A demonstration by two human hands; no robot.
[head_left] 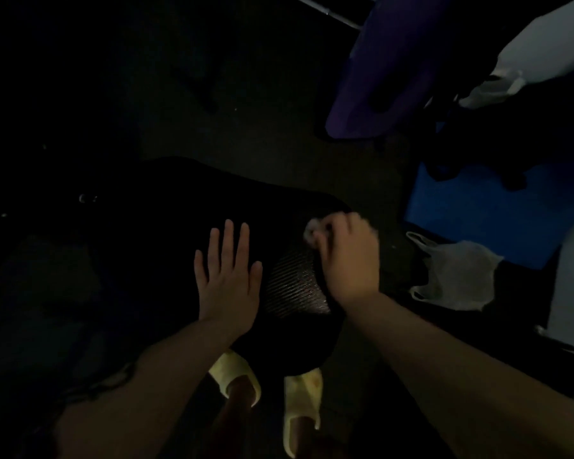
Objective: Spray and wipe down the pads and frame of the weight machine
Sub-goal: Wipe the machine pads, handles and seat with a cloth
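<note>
The left hand [227, 276] lies flat, fingers spread, on the middle of the black padded seat [166, 233] with its ribbed patch. The right hand [348, 256], fingers curled round a small white cloth [312, 230], presses it at the pad's right edge.

Dimly lit indoor exercise area, seemingly a small gym or home workout room. Evidence: a black padded seat [186, 246] with a textured panel, a purple pad [388, 67], a blue floor mat [484, 223] and dark flooring [262, 127].
</note>
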